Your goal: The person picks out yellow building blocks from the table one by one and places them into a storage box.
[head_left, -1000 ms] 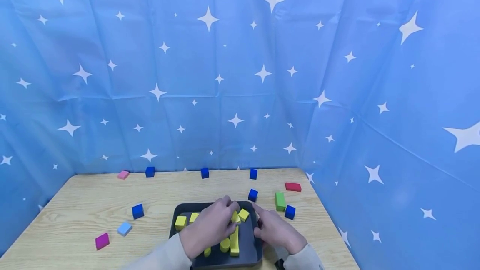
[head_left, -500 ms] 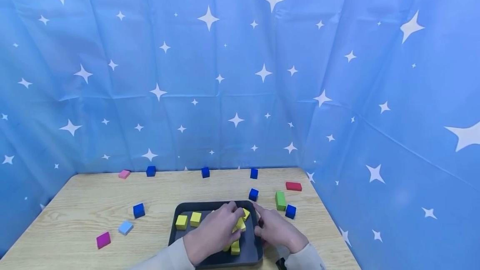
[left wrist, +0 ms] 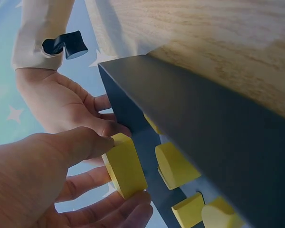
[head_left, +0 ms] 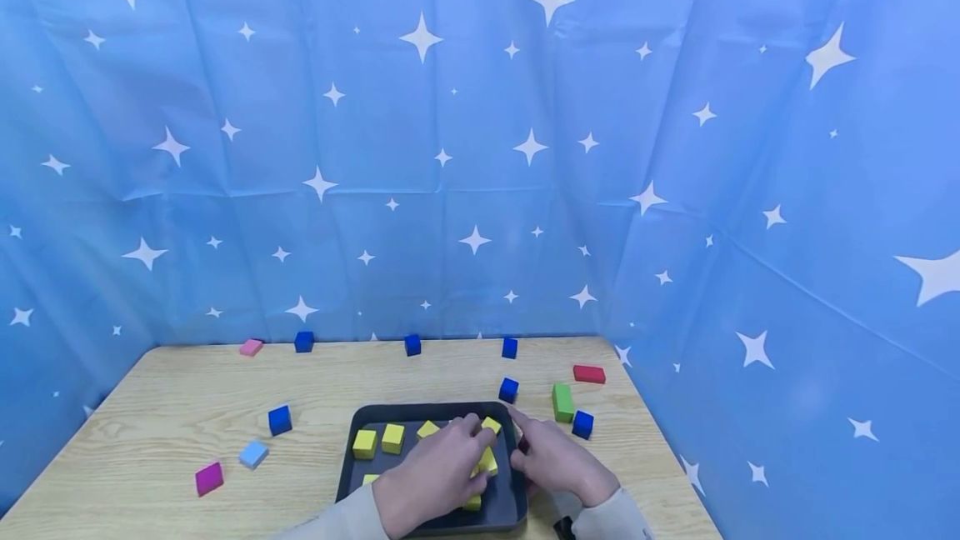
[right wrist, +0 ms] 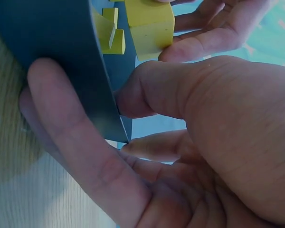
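My left hand (head_left: 442,473) is over the dark tray (head_left: 420,408), pinching a yellow block (left wrist: 126,166) between thumb and fingers; in the left wrist view the block is at the tray's side wall. My right hand (head_left: 558,461) grips the tray's right side, its thumb inside the rim and fingers along the outer wall, as the right wrist view shows. Several yellow blocks lie in the tray, among them a cube (head_left: 365,444), another cube (head_left: 392,438) and a rounded piece (left wrist: 175,166). The left hand hides part of the tray's contents.
Around the tray on the wooden table (head_left: 135,440) are several blue cubes (head_left: 280,420), a light blue block (head_left: 253,454), a magenta block (head_left: 209,478), a pink block (head_left: 251,347), a green block (head_left: 562,402) and a red block (head_left: 589,374). A starry blue curtain (head_left: 480,148) hangs behind.
My left hand has shifted slightly right and toward me within the tray, uncovering more yellow blocks at its left and back. The right hand keeps its hold on the tray's side.
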`<state>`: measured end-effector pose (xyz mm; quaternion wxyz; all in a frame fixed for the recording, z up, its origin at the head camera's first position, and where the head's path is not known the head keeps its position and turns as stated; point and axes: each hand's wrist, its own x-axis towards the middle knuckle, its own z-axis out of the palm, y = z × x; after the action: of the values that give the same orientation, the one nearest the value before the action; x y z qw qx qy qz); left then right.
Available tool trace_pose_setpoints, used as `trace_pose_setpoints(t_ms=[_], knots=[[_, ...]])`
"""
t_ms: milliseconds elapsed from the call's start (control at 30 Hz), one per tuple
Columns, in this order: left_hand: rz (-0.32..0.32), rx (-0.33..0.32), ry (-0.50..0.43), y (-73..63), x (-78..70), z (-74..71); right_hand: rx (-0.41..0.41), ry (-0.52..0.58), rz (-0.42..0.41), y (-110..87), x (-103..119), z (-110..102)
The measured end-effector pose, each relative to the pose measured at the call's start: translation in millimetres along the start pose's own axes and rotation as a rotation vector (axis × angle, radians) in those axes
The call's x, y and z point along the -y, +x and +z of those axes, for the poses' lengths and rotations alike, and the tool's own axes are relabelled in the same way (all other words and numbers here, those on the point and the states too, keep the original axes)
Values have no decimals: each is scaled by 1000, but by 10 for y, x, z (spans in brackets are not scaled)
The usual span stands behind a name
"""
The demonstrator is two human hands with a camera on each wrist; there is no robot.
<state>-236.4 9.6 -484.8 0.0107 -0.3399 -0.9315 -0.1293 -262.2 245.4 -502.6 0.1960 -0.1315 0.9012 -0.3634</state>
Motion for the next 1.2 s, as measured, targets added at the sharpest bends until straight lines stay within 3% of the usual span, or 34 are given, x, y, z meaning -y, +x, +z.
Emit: trace_pose_setpoints(t_ms=[767, 1200], knots=[[81, 58, 24, 19, -55, 117, 8, -30, -3, 15, -24, -4], [123, 77, 71, 74, -71, 190, 19, 7, -28, 14, -48, -9]])
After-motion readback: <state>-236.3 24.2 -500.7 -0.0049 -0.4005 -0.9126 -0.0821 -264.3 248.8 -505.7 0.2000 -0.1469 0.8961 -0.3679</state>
